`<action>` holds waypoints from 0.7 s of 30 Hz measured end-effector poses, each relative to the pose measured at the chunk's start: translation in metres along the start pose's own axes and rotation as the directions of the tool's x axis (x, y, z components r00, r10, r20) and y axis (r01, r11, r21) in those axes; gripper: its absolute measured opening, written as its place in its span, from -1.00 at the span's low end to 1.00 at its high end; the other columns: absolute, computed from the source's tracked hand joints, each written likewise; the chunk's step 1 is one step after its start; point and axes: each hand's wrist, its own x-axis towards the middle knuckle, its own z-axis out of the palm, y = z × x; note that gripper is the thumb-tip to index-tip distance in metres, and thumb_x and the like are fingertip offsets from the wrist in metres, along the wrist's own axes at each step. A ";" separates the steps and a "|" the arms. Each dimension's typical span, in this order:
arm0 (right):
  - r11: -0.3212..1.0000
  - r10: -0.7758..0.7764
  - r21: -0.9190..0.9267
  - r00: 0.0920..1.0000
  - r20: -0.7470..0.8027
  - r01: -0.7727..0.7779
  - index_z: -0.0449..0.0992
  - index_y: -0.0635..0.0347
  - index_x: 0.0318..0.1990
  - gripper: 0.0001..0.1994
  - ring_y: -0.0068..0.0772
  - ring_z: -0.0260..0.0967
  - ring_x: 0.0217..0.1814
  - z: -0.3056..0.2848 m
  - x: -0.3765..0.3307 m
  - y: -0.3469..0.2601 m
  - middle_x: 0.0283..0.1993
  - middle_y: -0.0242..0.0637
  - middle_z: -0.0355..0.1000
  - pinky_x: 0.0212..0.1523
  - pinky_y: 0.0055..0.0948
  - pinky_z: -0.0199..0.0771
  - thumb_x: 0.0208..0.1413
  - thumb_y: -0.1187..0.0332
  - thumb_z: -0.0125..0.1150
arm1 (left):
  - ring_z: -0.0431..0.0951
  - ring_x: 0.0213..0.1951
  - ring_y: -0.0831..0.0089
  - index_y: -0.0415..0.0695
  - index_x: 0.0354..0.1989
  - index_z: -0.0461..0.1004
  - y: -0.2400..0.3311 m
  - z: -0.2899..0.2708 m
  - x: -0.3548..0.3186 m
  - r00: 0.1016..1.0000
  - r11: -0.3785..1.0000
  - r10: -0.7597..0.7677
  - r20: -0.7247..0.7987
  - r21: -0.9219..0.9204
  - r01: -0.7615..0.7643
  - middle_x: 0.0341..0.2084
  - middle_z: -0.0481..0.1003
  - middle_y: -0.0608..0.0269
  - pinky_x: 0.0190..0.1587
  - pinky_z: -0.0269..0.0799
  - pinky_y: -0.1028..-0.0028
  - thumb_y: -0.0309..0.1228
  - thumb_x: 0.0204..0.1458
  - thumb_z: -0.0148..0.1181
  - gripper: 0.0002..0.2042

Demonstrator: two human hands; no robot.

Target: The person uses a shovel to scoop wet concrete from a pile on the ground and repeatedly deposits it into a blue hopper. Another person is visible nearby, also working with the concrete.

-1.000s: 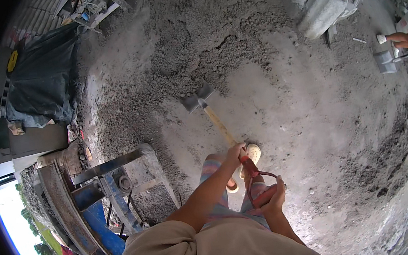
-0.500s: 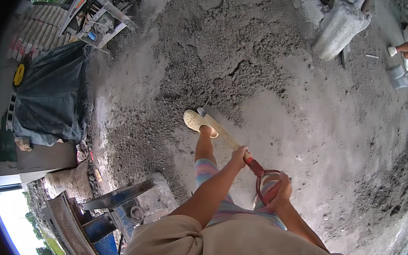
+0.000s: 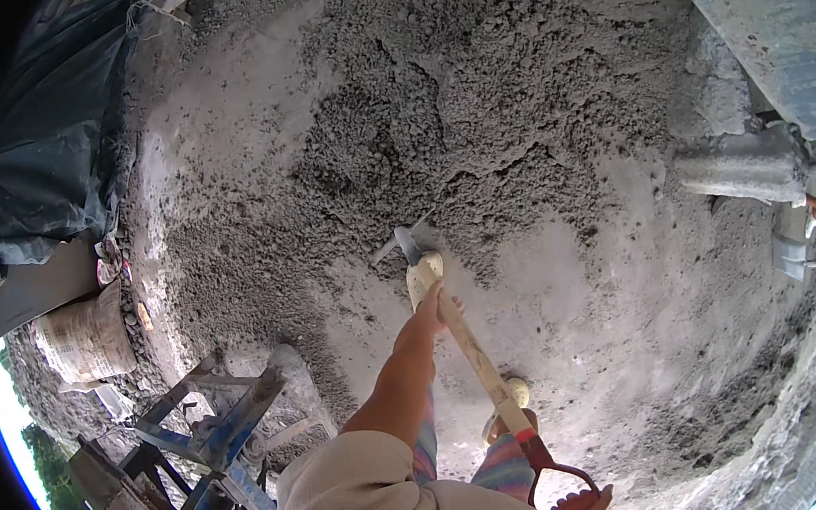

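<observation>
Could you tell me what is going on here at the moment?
A person is working a shovel into a heap of grey mix spread on the ground. The left hand grips the wooden shaft partway down; the right hand holds the red handle at the top. The blade sits at the heap's near edge, with a foot beside it.

A bulging grey-tan sack stood left of the blue metal frame, beside the gravel.

One shovel, one grey mix pile past it, one bucket and one blue metal frame left of it.
</observation>
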 end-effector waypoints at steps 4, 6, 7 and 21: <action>0.997 -0.064 -0.056 0.994 -0.092 0.059 0.22 0.13 -0.62 -0.50 -0.62 -0.09 -0.81 0.027 -0.017 -0.016 -0.81 -0.53 -0.07 -0.81 -0.61 -0.01 -0.10 -0.17 -0.16 | 0.34 -0.57 0.34 -0.11 -0.56 0.28 0.015 0.004 0.043 0.994 0.989 0.074 0.081 0.122 -0.083 -0.64 0.32 0.28 -0.47 0.29 0.33 -0.31 -0.25 0.13 -0.81; 0.995 -0.097 -0.023 0.995 -0.009 0.097 0.25 0.16 -0.73 -0.48 -0.66 -0.21 -0.89 0.013 0.045 0.014 -0.90 -0.57 -0.16 -0.88 -0.66 -0.14 -0.05 -0.13 -0.19 | 0.26 -0.70 0.38 -0.08 -0.71 0.24 0.006 0.007 0.045 0.996 0.987 0.064 -0.056 0.150 -0.055 -0.83 0.23 0.30 -0.56 0.24 0.38 -0.32 -0.22 0.05 -0.82; 0.992 -0.128 -0.004 0.992 -0.006 0.128 0.22 0.14 -0.75 -0.48 -0.66 -0.21 -0.89 0.014 0.064 0.021 -0.90 -0.56 -0.16 -0.88 -0.66 -0.15 -0.04 -0.12 -0.19 | 0.26 -0.70 0.38 -0.08 -0.71 0.24 0.005 0.016 0.049 0.997 0.986 0.064 -0.048 0.159 -0.056 -0.83 0.23 0.30 -0.56 0.24 0.38 -0.32 -0.22 0.05 -0.82; 0.976 -0.098 -0.154 0.936 0.338 0.157 0.45 0.18 -0.63 -0.35 -0.66 -0.03 -0.71 -0.106 0.233 -0.118 -0.79 -0.60 0.04 -0.69 -0.65 0.00 -0.05 -0.20 -0.41 | 0.26 -0.71 0.41 -0.08 -0.72 0.23 -0.176 0.115 -0.038 0.985 0.984 0.172 -0.025 0.042 -0.171 -0.78 0.21 0.28 -0.60 0.23 0.42 -0.40 -0.26 0.01 -0.87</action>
